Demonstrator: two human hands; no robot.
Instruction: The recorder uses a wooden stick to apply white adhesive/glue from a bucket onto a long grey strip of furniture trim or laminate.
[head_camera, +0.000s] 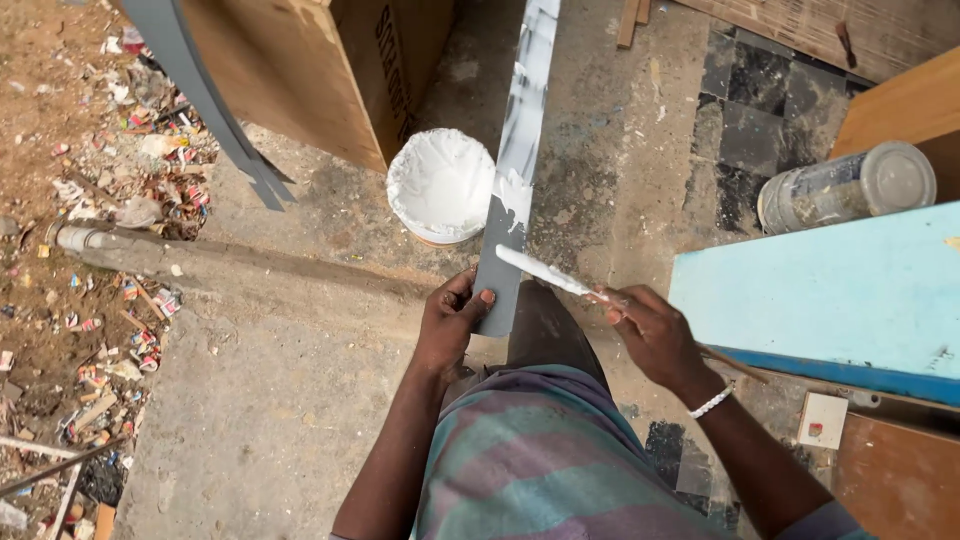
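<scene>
Floor (300, 400) of rough grey concrete fills most of the view, with dirt and bits of trash along the 9 o'clock side. A brown box (300, 70) stands at 11 o'clock, and a blue board (830, 300) lies flat at 3 o'clock with a dirty can (850, 185) on its side just past it, toward 2 o'clock. The strip (515, 170), long, thin and grey, runs from the middle of the view up to 12 o'clock, and its near end rests by the person's knee. White paste already covers its far part, while the near part is bare grey. A white tub (440, 185) of the same paste sits on the floor just beside the strip, at its 9 o'clock side. The left hand (450, 325) is closed around the near end of the strip, thumb on top, holding it steady. The right hand (650, 325) is curled shut around the handle of a small knife (545, 270), whose flat blade is white with paste and lies across the strip where the white stops. To spread well, I think the blade should stay low and almost flat on the strip, and slide along it with even, gentle pushing so the coat comes out thin and smooth. The left hand should grip firmly so the strip cannot wobble or twist. The tub is close, which makes a fresh scoop easy, and small scoops look best so paste does not drip off the narrow edges.
</scene>
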